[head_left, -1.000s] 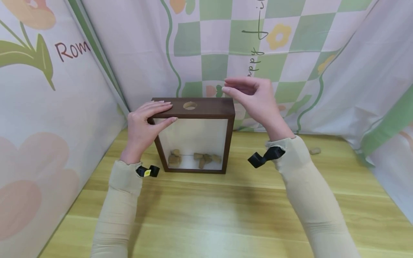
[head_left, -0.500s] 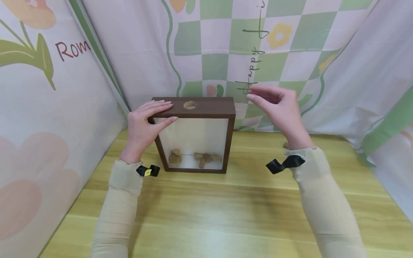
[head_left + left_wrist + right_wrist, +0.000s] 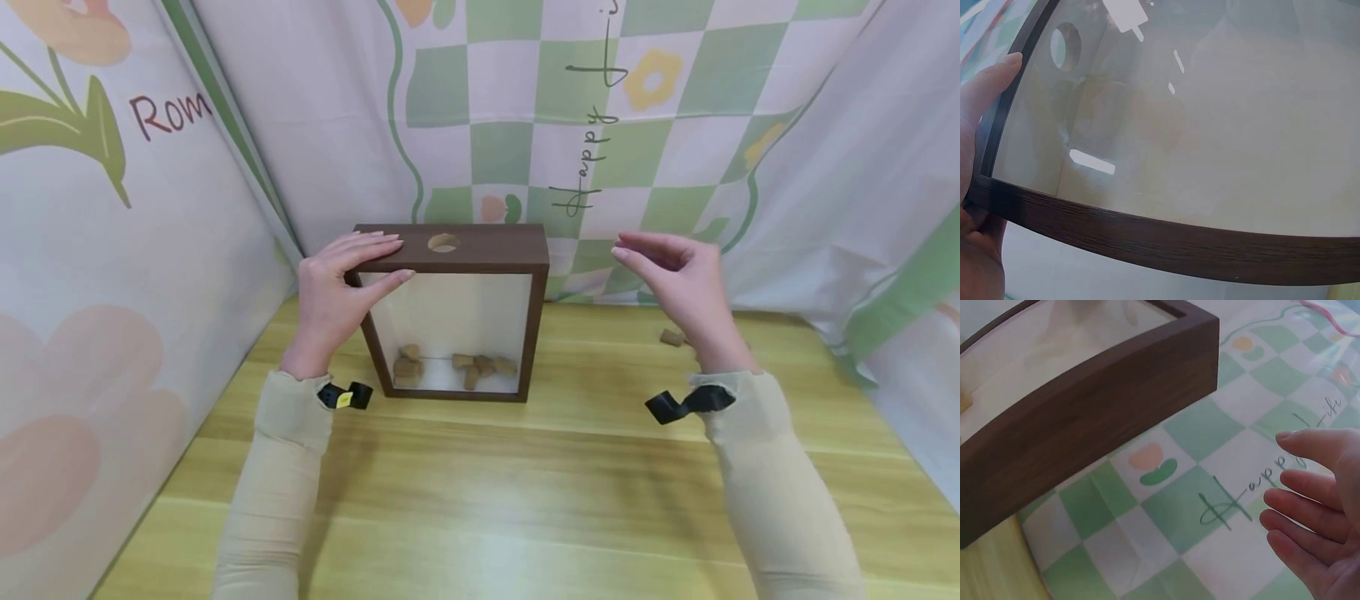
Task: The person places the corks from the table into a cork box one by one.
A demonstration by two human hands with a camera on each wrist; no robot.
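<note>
A dark wooden shadow box [image 3: 537, 333] with a clear front stands upright on the table. Its top has a round hole [image 3: 444, 242]. Several corks [image 3: 471, 377] lie on the bottom inside. My left hand [image 3: 330, 287] holds the box's top left corner, fingers across the top and thumb at the front edge. The left wrist view shows the thumb [image 3: 994, 81] against the frame near the hole. To the right of the box my right hand [image 3: 682, 283] hovers above the table with nothing in it. Its fingers are loosely bent in the right wrist view.
Behind and partly hidden by the right wrist, a loose cork [image 3: 671, 337] lies on the wooden table [image 3: 480, 500], with bits of others beside it. A green-and-white checked curtain [image 3: 502, 150] hangs close behind the box. Another printed curtain [image 3: 150, 275] runs along the left.
My right hand has moved right and down, away from the top of the box toward the loose corks. My left hand and the box have stayed in place.
</note>
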